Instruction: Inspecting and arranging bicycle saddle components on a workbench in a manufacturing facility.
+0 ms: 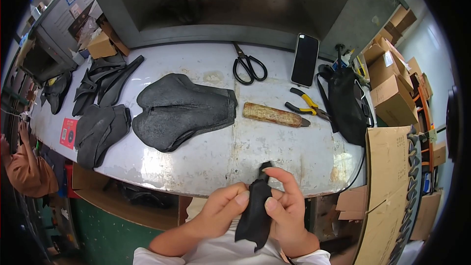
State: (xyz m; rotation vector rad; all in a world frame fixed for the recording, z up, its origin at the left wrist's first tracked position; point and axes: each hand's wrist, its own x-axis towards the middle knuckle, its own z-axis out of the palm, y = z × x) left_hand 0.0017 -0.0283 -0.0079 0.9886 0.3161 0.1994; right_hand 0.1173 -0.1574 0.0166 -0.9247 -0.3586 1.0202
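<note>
Close to my body, over the table's front edge, both hands hold a limp black sheet piece [254,218] with a textured face and a narrow upper end. My left hand [223,208] pinches its left side between thumb and fingers. On the other side my right hand [287,206] grips it, thumb pressed on the front and index finger reaching up to the narrow end. Beyond them on the table lies a black saddle-shaped piece [181,110], apparently several layers thick. A tool with a worn, wrapped handle [272,114] and a short dark tip lies to its right.
Yellow-and-black pliers [308,103], black scissors [248,66], a phone [305,60] and a black pouch [346,100] lie on the right half. Black cut pieces [103,132] pile up at left. A grey metal cabinet [235,34] borders the back; cardboard [385,181] stands at right. Another person [32,169] sits far left.
</note>
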